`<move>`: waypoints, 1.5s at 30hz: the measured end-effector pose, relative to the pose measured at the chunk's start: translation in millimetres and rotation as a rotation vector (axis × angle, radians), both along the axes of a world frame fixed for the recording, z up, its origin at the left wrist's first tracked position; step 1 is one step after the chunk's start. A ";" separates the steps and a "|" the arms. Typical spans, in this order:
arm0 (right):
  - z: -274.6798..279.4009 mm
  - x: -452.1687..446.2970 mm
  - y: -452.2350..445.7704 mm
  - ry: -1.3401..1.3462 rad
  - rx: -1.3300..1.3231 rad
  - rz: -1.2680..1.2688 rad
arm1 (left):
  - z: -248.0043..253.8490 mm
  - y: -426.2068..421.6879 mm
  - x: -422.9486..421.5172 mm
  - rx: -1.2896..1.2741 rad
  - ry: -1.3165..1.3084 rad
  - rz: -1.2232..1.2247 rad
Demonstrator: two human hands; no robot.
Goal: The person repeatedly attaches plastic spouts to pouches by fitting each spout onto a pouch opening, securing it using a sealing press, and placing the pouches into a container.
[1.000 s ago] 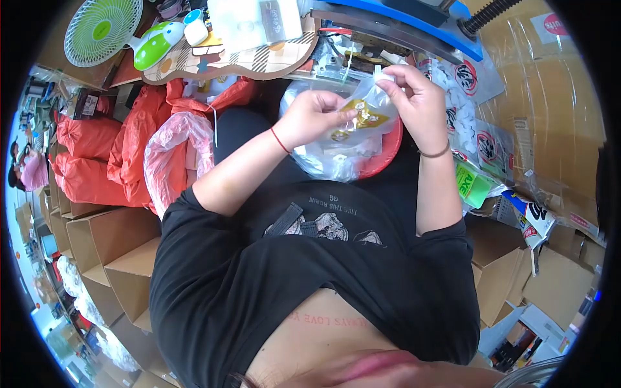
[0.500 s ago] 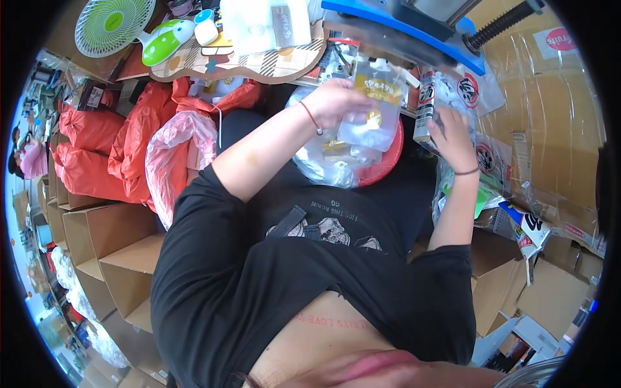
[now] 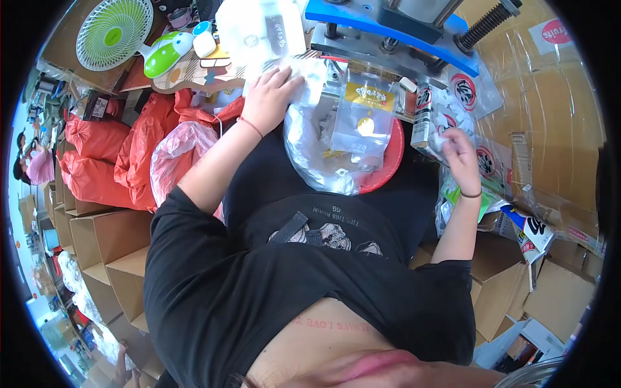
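My left hand (image 3: 272,98) lies palm down, fingers apart, on clear plastic pouches (image 3: 312,81) at the table's edge. Close to my right side, my right hand (image 3: 462,158) pinches a small white piece (image 3: 441,141), too small to name surely. It hovers beside a box with black lettering (image 3: 422,119) and a bag of small white pieces (image 3: 453,111). Between the hands, a clear pouch with a gold band (image 3: 369,94) hangs in front of the press, over a red basin (image 3: 392,160) lined with plastic and holding more pouches. Neither hand touches it.
A press with a blue plate (image 3: 388,27) stands ahead. A green-and-white fan (image 3: 116,33) and a stack of pouches (image 3: 262,29) are on the table. Red bags (image 3: 97,171) are at the left, cardboard boxes (image 3: 129,258) below them. A large carton (image 3: 550,116) is at the right.
My left hand has let go of the gold-banded pouch and moved left onto the other pouches. My right hand has drawn back slightly with a small white piece. The view has shifted slightly.
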State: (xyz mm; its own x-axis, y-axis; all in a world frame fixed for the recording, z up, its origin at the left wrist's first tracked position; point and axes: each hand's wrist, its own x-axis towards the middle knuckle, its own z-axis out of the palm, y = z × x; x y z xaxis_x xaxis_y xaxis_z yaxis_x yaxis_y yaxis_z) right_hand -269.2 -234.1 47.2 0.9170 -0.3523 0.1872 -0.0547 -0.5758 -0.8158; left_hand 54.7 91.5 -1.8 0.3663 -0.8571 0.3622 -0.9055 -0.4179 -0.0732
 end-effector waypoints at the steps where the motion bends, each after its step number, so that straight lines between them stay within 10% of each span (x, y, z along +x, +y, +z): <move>1: -3.0 2.6 -1.6 0.002 0.002 0.001 | -3.3 3.5 -0.5 -0.108 0.253 0.096; 6: 5.3 37.5 25.1 -0.107 -0.160 -0.227 | 2.8 -4.5 -27.6 -0.613 1.365 0.031; 9: 39.2 73.5 72.2 -0.111 -0.168 0.161 | 27.9 -21.5 -62.2 -0.442 1.424 -0.060; 13: 52.3 108.2 91.0 -0.314 0.173 0.037 | 35.0 -39.1 -91.4 -0.332 1.600 -0.133; 23: 57.9 80.7 54.5 -0.084 -0.132 0.099 | 34.0 -51.9 -125.1 -0.155 2.372 -0.237; 27: 47.7 51.7 30.2 -0.032 0.004 -0.272 | 13.9 -75.1 -90.7 -0.360 2.267 -0.175; 32: 27.1 52.4 52.5 -0.017 -0.147 -0.078 | 20.4 -92.5 -61.3 -0.459 2.253 -0.029; 35: 17.3 46.6 52.8 -0.087 -0.192 0.000 | 28.4 -86.4 -37.7 -0.541 1.643 0.296; 37: 22.6 38.0 54.7 0.015 -0.072 -0.068 | 6.8 -71.7 19.9 -0.816 0.561 0.177; 39: 23.5 31.4 52.4 0.093 0.053 -0.144 | 0.7 -45.0 48.9 -0.382 -0.065 0.337; 45: 26.4 44.2 63.3 -0.155 -0.151 -0.193 | -0.2 1.7 -0.8 -0.077 0.228 0.097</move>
State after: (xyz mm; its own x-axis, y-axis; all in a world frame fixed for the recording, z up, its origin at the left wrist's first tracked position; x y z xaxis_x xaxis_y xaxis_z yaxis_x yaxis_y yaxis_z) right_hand -225.0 -170.8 73.6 0.7922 -0.4748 0.3833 -0.0561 -0.6821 -0.7291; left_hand 54.0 93.2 -2.0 0.5250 -0.7872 0.3236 -0.8504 -0.5000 0.1635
